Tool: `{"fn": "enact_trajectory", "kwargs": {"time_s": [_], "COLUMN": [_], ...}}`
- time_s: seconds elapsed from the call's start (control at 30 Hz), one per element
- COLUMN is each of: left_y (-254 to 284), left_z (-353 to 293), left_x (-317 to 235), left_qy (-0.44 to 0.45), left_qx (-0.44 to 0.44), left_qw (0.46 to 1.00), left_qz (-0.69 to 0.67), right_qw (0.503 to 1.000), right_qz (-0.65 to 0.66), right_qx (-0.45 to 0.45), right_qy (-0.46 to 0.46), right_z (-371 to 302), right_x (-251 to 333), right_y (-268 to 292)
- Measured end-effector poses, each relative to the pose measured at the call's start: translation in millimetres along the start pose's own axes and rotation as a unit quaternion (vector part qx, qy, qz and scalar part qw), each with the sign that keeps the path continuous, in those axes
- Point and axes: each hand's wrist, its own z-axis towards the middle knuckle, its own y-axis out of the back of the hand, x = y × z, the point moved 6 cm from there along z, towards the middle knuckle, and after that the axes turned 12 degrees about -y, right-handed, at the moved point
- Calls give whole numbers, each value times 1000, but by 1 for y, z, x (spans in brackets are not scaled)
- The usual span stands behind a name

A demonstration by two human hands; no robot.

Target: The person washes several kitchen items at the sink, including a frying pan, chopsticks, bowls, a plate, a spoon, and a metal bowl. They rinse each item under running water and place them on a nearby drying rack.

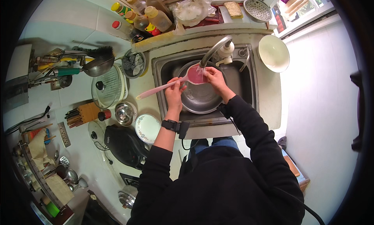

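Rinsing, by the look of it: a pink ladle (197,75) is right under the tap, head tipped up over the sink with water hitting it. Take that head as the clock's centre. The left hand (174,93) is at 8 o'clock, fingers closed round the handle near the neck, which I'd guess keeps that long handle from swinging. The right hand (215,81) is at 4, pinching the rim, probably to steady the head and tilt it into the stream. The curved tap (216,48) comes in from 1. Below, around 6, a round metal basin (199,103) sits inside the sink (154,71), presumably to catch the runoff; can't tell how full it is.

Material-wise, the ladle looks like smooth matte plastic or silicone (can't tell which), while basin and sink are dull grey steel, round inside boxy. Further out: a glossy cream bowl (274,53) between 2 and 3, a flower-rimmed white plate (147,129) between 7 and 8, a see-through glass lid (110,97) near 9, and plastic and glass-looking bottles (159,19) towards 11.
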Motion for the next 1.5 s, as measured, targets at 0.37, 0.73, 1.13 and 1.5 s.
{"fn": "enact_trajectory", "kwargs": {"time_s": [0.37, 0.73, 1.13, 1.5], "left_y": [-41, -102, -45, -22], "left_z": [16, -4, -2, -26], "left_x": [67, 100, -32, -54], "left_qy": [149, 165, -131, -178], "left_qx": [54, 118, 51, 63], "left_qw": [987, 979, 979, 952], "left_qz": [-38, -7, 149, 241], "right_qw": [958, 954, 991, 989], "right_qz": [-108, -33, -8, 111], "right_qx": [-201, -296, -123, -91], "right_qy": [176, -26, -51, -33], "right_z": [-63, -111, 10, 32], "right_x": [10, -70, -10, 0], "right_y": [72, 192, 77, 64]}}
